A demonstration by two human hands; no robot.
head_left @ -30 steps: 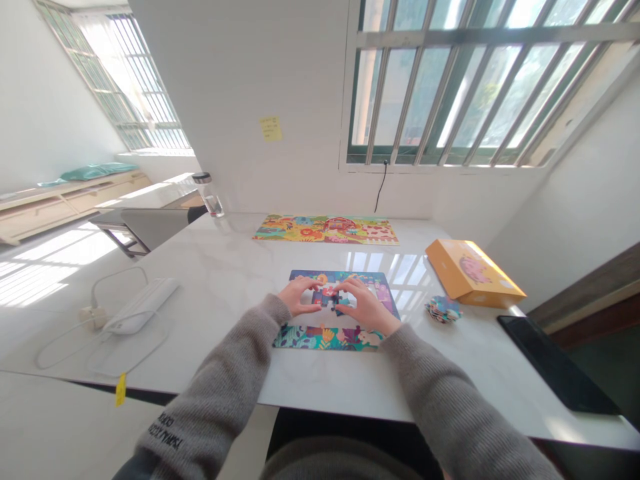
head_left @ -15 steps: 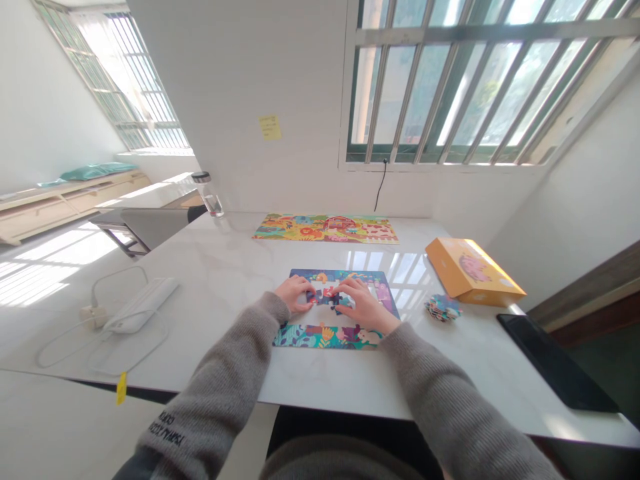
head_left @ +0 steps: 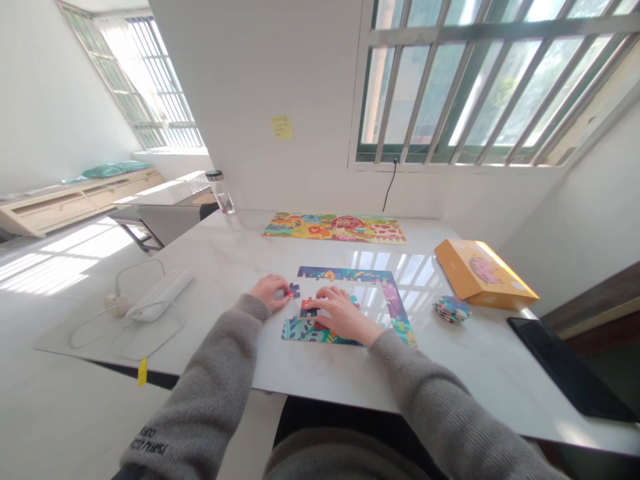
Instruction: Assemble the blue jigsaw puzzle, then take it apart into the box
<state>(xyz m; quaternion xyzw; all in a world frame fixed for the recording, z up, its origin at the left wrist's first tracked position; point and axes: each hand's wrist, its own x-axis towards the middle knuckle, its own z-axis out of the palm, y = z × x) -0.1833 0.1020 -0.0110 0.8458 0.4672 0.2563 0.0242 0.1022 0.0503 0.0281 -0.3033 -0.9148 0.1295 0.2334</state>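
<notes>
My left hand [head_left: 271,292] is closed, thumb and fingers pinching a dark blue puzzle piece [head_left: 295,291] left of the puzzle frame. Over the lower left of that frame, my right hand [head_left: 343,313] has its fingertips and thumb closed about a red and dark blue puzzle piece [head_left: 306,310]. Its fingers partly cover this piece and the teal pieces behind them. The partly joined jigsaw puzzle [head_left: 400,313] forms a colourful border with white tabletop showing inside. Its left side is open.
A stack of loose puzzle pieces [head_left: 451,309] lies right of the puzzle, beside an orange box [head_left: 493,273] and a black tablet-like slab [head_left: 565,367]. A finished long puzzle [head_left: 335,228] lies at the back. A glass bottle [head_left: 221,193] and a white power strip [head_left: 160,297] stand left.
Both hands have moved left from inside the puzzle frame. The left hand has carried a piece outside the frame; the right has shifted to its lower left. The view has turned slightly left.
</notes>
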